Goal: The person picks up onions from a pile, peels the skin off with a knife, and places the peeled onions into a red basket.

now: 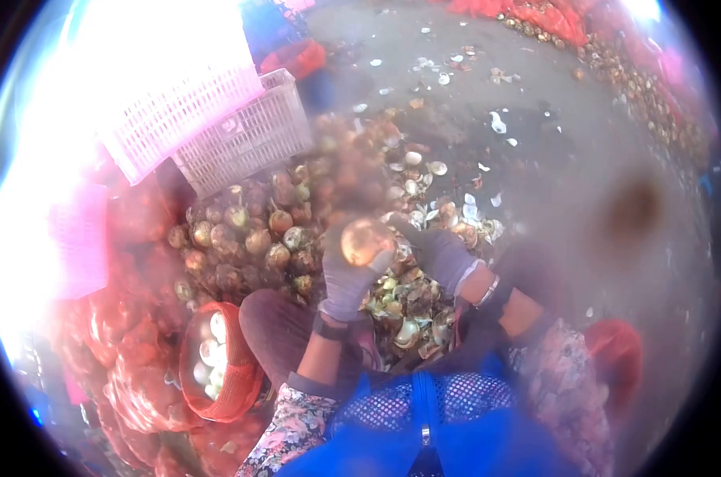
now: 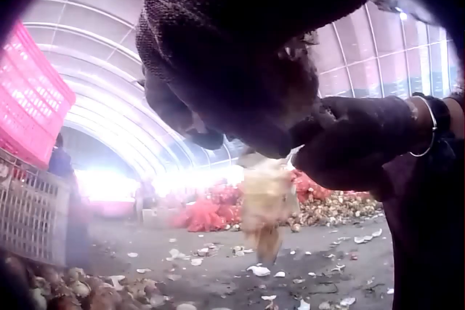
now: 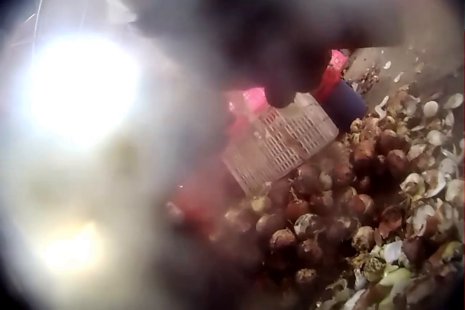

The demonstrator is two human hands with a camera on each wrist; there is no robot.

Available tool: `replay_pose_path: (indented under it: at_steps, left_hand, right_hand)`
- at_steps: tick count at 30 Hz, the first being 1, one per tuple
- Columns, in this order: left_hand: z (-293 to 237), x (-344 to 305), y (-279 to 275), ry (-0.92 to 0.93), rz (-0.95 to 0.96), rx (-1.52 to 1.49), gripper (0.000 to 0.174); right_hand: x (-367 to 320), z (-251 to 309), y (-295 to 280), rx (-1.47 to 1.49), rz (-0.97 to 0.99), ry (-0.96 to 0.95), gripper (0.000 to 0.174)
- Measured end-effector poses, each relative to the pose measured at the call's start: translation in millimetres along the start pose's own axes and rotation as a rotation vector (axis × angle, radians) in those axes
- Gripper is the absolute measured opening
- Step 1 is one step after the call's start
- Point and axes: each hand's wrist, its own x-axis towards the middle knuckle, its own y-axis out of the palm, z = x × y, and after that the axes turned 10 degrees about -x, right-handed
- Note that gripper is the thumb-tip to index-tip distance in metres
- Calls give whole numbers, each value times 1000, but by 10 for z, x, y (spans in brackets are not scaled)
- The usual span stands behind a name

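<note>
My gloved left hand (image 1: 344,282) holds a round brownish onion (image 1: 366,242) up over my lap, fingers curled around it. Close beside it on the right is my gloved right hand (image 1: 448,258), its fingers bent in toward the onion. From below, the left wrist view has both hands meeting, the left hand (image 2: 218,55) above and the right hand (image 2: 352,143) at its side. Blurred strips of onion skin (image 2: 269,194) hang just under the fingertips. Dark and out of focus, a glove (image 3: 232,26) covers the top of the right wrist view.
Unpeeled onions (image 1: 257,238) lie heaped at front left, with skins (image 1: 412,318) piled between my legs. A red mesh-sided container (image 1: 232,389) of peeled white onions stands by my left knee. Behind are a pale crate (image 1: 253,131), a pink crate (image 1: 186,111) and red mesh sacks (image 1: 134,350).
</note>
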Motion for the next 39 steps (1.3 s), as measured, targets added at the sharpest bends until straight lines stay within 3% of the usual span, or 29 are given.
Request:
replay_pose_path:
  at_steps: [1,4,5,6,8,10,12,14,16,17,20,22,24,25,26,27,29,30,35,37,39]
  left_hand:
    - [1,-13,27,35,-21,-24,58]
    - [-85,-67,27,-259,-33,-376,54]
    - [105,-117,-19,-315,-44,-552,57]
    - [131,-113,-36,-518,34,-707,65]
    - [124,-150,-38,-614,52,-889,70]
    - [19,-151,6,-670,33,-1028,72]
    - [-24,-141,30,-644,8,-1023,71]
    - [-50,-107,42,-558,-4,-895,69]
    - [52,-132,-63,-556,95,-864,67]
    - [96,-121,-111,-555,128,-832,64]
    - [-104,-101,-87,-549,222,-889,58]
    - [-150,-114,-94,-559,193,-942,57]
    - [161,-145,-237,-574,189,-978,58]
    - [309,-153,-291,-655,135,-923,60]
    - [58,-59,-211,-546,244,-1007,63]
    - [67,-43,-203,-576,288,-1019,65]
    - [74,-20,-189,-637,378,-1036,68]
    - [178,-146,-229,-673,228,-928,68]
    - [14,-159,-98,-596,199,-959,72]
    - [-120,-63,22,-532,197,-972,74]
    - [-223,-44,190,-427,146,-999,73]
  right_hand:
    - [16,-11,19,-11,7,11,82]
    - [58,-66,94,5,-45,-2,77]
    - [48,-82,123,21,-74,-12,74]
    - [41,-104,129,20,-163,-70,72]
    - [74,-162,99,12,-347,-188,68]
    - [126,-174,111,-1,-399,-204,58]
    - [140,-170,100,17,-396,-186,48]
    - [172,-134,312,308,-437,-178,40]
    - [126,-28,330,458,-323,-151,34]
    - [104,9,318,457,-193,-132,32]
    - [57,-20,185,828,140,-217,40]
    - [14,-32,-80,997,322,-143,44]
    - [49,-197,31,735,99,-313,52]
    - [17,-195,44,1072,215,-142,56]
    - [-80,-140,-142,1086,127,-75,57]
    - [-105,-84,-247,1082,47,-156,58]
    - [-96,33,-249,858,-242,-311,51]
    - [-100,85,-158,813,-437,-361,46]
    - [-82,-37,-110,930,-148,80,31]
    - [-87,-76,-129,1218,-32,190,26]
    - [-125,-44,-249,1738,77,215,27]
